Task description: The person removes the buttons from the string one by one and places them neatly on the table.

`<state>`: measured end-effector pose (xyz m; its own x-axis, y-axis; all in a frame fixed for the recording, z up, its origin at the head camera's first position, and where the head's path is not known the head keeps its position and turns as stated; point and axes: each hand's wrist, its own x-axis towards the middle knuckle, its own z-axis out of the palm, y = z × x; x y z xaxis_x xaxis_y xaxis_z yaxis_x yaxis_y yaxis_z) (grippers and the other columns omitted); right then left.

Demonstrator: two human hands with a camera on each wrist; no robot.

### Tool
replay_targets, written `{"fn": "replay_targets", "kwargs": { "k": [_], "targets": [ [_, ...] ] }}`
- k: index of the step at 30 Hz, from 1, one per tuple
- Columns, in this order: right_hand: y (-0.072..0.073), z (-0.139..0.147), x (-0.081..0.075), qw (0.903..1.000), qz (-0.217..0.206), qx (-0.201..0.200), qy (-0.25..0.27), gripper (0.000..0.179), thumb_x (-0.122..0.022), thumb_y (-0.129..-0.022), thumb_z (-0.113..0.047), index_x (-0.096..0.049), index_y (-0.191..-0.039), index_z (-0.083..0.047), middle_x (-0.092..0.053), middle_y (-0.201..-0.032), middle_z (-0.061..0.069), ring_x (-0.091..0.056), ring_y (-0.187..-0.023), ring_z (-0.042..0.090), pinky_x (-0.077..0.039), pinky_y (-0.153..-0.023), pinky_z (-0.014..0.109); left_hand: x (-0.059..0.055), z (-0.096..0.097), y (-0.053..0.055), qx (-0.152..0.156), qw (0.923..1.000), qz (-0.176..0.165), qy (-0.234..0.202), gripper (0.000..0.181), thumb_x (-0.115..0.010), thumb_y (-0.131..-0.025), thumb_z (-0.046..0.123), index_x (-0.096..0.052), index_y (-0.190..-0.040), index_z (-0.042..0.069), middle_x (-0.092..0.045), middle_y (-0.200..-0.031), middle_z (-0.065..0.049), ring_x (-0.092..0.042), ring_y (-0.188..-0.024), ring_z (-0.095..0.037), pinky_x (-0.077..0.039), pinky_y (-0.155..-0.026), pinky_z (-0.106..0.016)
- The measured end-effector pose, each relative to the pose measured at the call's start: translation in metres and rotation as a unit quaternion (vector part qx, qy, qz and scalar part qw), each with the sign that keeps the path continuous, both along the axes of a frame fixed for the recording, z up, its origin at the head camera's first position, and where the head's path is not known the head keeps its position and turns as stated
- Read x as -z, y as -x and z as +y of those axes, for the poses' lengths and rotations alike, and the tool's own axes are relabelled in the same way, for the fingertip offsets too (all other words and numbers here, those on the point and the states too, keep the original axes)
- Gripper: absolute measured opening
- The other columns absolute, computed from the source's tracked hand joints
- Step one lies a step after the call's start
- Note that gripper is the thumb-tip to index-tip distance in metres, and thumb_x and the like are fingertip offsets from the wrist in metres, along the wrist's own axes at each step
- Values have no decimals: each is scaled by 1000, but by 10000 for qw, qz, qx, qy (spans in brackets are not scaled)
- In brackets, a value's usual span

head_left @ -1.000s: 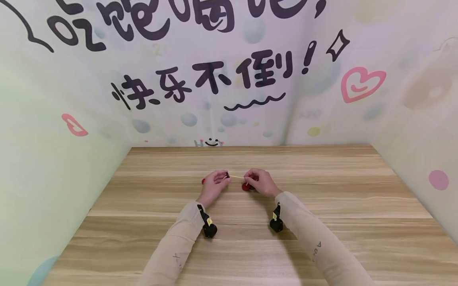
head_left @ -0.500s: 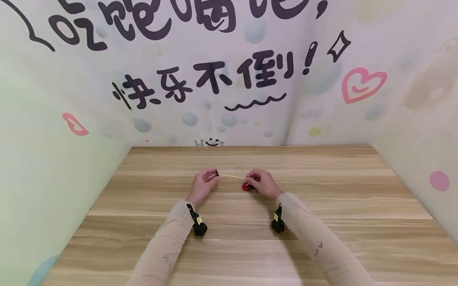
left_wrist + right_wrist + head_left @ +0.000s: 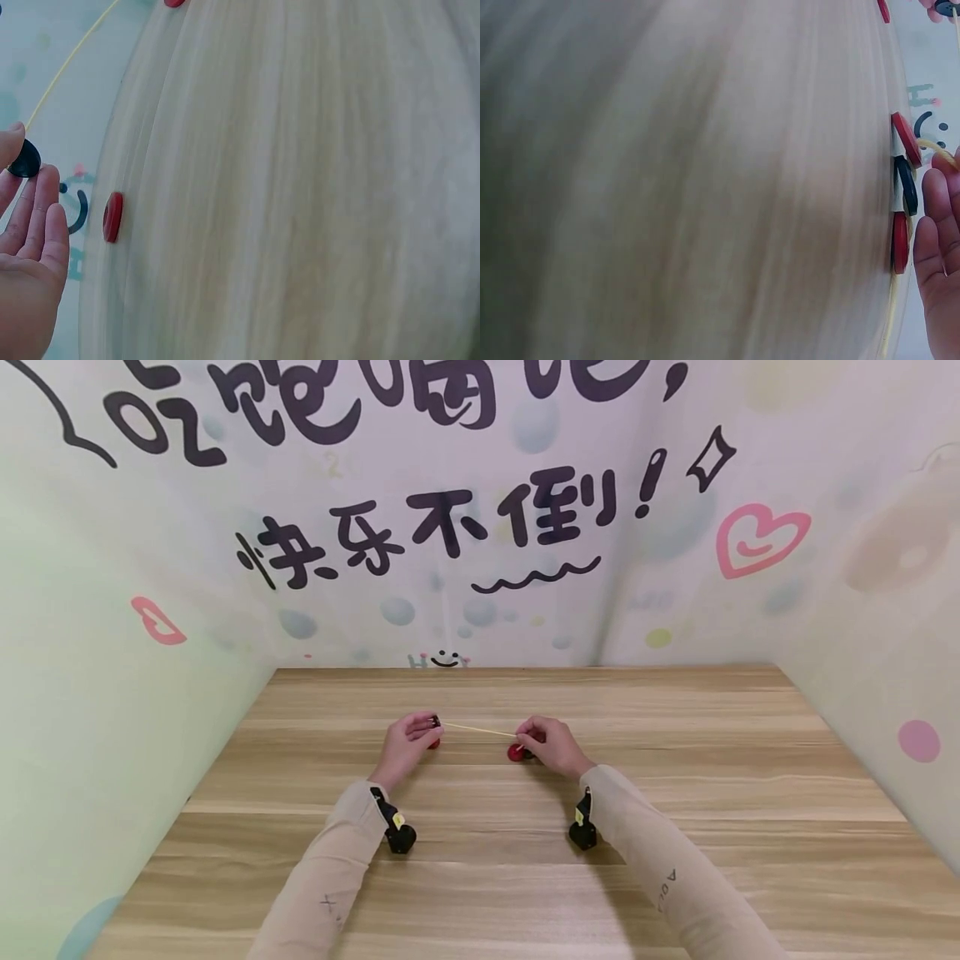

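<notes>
My left hand [image 3: 403, 747] pinches a black button [image 3: 25, 159] between thumb and fingers. Yellow string [image 3: 480, 729] stretches from that button across to my right hand [image 3: 553, 746], whose thumb and fingertips pinch it. Under the right hand, a red button [image 3: 906, 140], a black button [image 3: 907, 184] and a second red button [image 3: 900, 241] are threaded in a row on the string, low by the tabletop. One loose red button [image 3: 112, 217] lies on the table just below my left hand. The right fingertips are partly cut off in the right wrist view.
The wood-grain table [image 3: 480, 893] reaches back to a printed wall cloth [image 3: 480, 618] with large dark lettering. Side cloths stand at left and right. Black wrist cameras sit on both sleeves. A string tail [image 3: 889, 322] trails past the threaded buttons.
My left hand has moved left with the black button, so the string between the hands is longer. The loose red button now shows at the left hand's right side. My right hand stays nearly still.
</notes>
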<state>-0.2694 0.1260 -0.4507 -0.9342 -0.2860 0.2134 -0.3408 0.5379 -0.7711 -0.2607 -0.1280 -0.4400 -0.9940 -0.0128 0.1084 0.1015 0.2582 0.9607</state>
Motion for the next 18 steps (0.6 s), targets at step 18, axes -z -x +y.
{"fn": "replay_targets", "kwargs": {
  "k": [18],
  "targets": [
    [2,0,2,9999,-123,-21,3,6,-59,-85,-10,-61,-85,-4,-60,-75,2,-52,-67,11,-43,-59,24,10,-24,0,-470,9976,-253,451,37,-67,-77,5,-57,-111,-3,-57,-106,-19,-55,-94,-28,-45,-81,-32]
  ]
}}
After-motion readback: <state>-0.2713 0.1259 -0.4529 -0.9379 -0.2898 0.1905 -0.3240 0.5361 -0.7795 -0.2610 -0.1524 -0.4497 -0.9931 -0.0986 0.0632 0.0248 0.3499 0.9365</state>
